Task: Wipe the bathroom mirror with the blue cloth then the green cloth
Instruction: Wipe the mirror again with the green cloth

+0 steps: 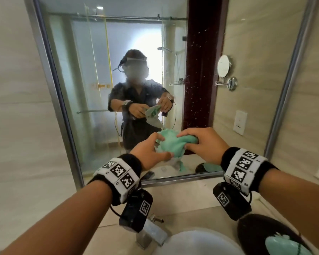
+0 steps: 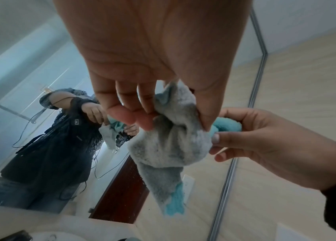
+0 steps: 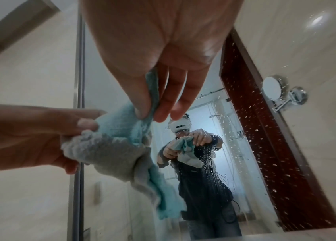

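Note:
A bunched cloth point(image 1: 170, 142), mint green on one side and grey on the other, hangs in the air just in front of the lower part of the bathroom mirror point(image 1: 99, 70). My left hand point(image 1: 163, 147) pinches its left part between thumb and fingers. My right hand point(image 1: 185, 141) pinches its right part. In the left wrist view the cloth point(image 2: 169, 146) looks grey and turquoise under my left hand point(image 2: 175, 122). The right wrist view has my right hand point(image 3: 150, 112) pinching a turquoise fold of the cloth point(image 3: 111, 151). Water droplets point(image 1: 201, 70) dot the mirror's right part.
Below my arms are a white sink basin point(image 1: 195, 242) and a chrome faucet point(image 1: 151, 232) on a beige counter point(image 1: 191, 196). A dark basket point(image 1: 256, 230) at the lower right holds another mint-green item point(image 1: 282, 243). The mirror's metal frame point(image 1: 59, 107) meets tiled walls on both sides.

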`<state>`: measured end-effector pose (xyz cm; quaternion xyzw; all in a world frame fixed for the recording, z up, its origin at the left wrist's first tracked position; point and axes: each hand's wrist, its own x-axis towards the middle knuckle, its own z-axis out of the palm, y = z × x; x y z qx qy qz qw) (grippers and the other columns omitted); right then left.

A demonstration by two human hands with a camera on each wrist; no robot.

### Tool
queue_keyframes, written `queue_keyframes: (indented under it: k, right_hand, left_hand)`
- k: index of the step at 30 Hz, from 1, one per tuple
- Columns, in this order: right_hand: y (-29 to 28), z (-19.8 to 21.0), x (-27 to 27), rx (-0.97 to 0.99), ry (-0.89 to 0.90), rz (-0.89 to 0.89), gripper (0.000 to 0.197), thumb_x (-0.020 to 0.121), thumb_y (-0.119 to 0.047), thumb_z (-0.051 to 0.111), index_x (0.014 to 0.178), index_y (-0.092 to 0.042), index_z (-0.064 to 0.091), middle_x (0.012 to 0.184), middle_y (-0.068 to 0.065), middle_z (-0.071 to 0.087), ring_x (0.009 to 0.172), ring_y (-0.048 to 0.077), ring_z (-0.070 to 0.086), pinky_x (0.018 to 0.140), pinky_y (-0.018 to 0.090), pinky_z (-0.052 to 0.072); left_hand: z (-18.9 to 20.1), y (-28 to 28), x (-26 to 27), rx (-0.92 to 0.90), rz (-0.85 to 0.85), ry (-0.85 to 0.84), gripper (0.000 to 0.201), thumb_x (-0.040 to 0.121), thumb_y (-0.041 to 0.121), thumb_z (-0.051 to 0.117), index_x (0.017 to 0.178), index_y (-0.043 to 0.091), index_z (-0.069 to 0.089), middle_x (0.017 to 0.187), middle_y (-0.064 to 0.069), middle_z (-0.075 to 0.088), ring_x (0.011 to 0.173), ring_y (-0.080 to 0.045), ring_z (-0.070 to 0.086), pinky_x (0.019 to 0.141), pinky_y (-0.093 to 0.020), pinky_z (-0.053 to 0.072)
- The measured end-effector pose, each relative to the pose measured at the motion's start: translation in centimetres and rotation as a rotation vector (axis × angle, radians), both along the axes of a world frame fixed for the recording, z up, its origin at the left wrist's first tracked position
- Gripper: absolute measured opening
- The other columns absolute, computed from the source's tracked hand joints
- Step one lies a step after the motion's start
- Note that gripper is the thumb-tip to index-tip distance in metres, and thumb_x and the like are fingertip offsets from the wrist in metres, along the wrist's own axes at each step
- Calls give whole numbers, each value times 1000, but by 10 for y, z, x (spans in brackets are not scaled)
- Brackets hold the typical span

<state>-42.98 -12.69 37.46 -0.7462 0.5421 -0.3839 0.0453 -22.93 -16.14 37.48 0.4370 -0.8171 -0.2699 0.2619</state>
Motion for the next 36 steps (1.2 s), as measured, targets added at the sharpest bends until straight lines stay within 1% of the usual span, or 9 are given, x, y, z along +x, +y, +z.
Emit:
queue_keyframes:
  k: [7, 10, 12, 15, 20, 24, 29, 33, 36]
  right_hand:
    - [24, 9, -21, -7, -37, -190, 24, 80, -2, 62, 94, -19, 69, 86, -6, 68, 76, 5, 60, 72, 15, 47]
    - [29, 19, -33, 16, -11, -177, 17, 84, -9, 63, 93, -23, 63, 86, -9, 65, 77, 3, 58, 68, 8, 42]
    - [32, 22, -37, 52, -35, -127, 15, 86, -10, 62, 94, -22, 59, 85, -4, 65, 76, 14, 62, 69, 24, 51]
    - [34, 27, -44, 123, -176, 22, 22, 86, 0, 59, 91, -21, 55, 84, 10, 66, 72, 24, 66, 63, 36, 57]
    - [23, 32, -84, 8, -120, 56, 26, 84, 0, 60, 84, -24, 52, 81, 2, 61, 64, 9, 60, 58, 20, 48]
    - [5, 23, -139, -38, -15, -78, 15, 83, -11, 63, 82, -18, 50, 76, 3, 59, 62, 9, 48, 55, 19, 37]
    - [-19, 3, -181, 99, 87, 28, 18, 78, -23, 73, 87, -16, 59, 111, -5, 47, 99, 8, 47, 80, 16, 36]
    - [-26, -1, -181, 221, -16, 204, 22, 85, -27, 65, 90, -6, 68, 115, -1, 57, 103, 10, 54, 79, -1, 36]
    - [-35, 1, -178, 255, -240, 272, 22, 79, -17, 73, 94, -12, 58, 98, 9, 64, 85, 26, 63, 80, 31, 55]
  left_hand:
    - [-14, 7, -1, -170, -5, -224, 49, 86, 27, 64, 130, 24, 41, 104, 2, 61, 92, -16, 59, 84, -29, 50]
    - [-3, 11, -13, -182, -17, -90, 66, 83, 43, 66, 138, 30, 34, 129, 0, 52, 111, -16, 53, 94, -29, 44]
    - [8, 14, -28, -104, -77, 33, 74, 81, 44, 68, 142, 31, 30, 134, 1, 48, 116, -14, 49, 92, -24, 39]
    - [14, 18, -61, -66, -156, 97, 78, 78, 38, 73, 142, 31, 29, 127, 1, 54, 108, -11, 54, 93, -25, 44]
    - [10, 9, -112, -92, -58, 38, 74, 77, 26, 74, 138, 32, 33, 111, -4, 61, 95, -19, 61, 89, -35, 52]
    - [10, -8, -142, -185, 97, -117, 68, 82, 25, 69, 139, 32, 33, 93, 5, 56, 82, -15, 56, 77, -26, 47]
    - [9, -20, -173, -310, 235, 22, 12, 88, 12, 57, 95, 21, 55, 95, 0, 61, 88, -19, 58, 71, -25, 42]
    - [3, -20, -192, -264, 261, 164, 14, 90, 6, 52, 87, 19, 51, 89, -3, 61, 80, -19, 59, 62, -20, 45]
    - [0, -27, -193, -118, 217, 317, 26, 90, 4, 53, 77, 27, 48, 90, -5, 60, 73, -22, 58, 57, -25, 46]
